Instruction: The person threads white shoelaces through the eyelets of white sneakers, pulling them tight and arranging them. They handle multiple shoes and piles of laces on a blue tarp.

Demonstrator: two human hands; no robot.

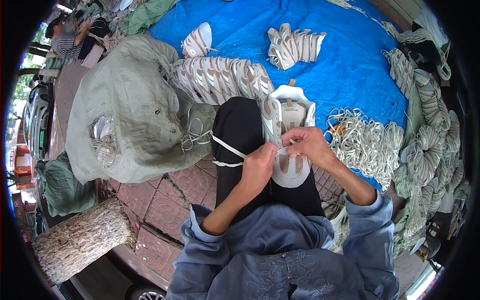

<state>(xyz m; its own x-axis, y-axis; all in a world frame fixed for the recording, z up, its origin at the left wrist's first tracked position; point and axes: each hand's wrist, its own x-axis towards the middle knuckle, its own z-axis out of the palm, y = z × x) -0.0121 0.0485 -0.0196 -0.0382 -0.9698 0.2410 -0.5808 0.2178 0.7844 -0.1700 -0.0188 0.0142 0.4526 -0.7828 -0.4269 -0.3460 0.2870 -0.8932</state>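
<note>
A white and beige shoe upper [291, 107], without a sole, rests on my lap with its toe toward me. My left hand [259, 167] is closed in a pinch on a white shoelace [229, 146] at the upper's left edge; the lace trails leftward across my dark trouser leg. Over the eyelet area, my right hand [309, 145] pinches at the lace too, thumb and forefinger together close to the left fingertips. The lace's exact path through the eyelets is hidden by my fingers.
A blue tarp [350, 75] carries a row of stacked shoe uppers [220, 77], a smaller stack [295, 46] and a heap of white laces [367, 142]. A big grey sack [130, 110] stands left, near a tree trunk [82, 240]. More bundled uppers [430, 135] line the right. Another person [67, 45] sits far left.
</note>
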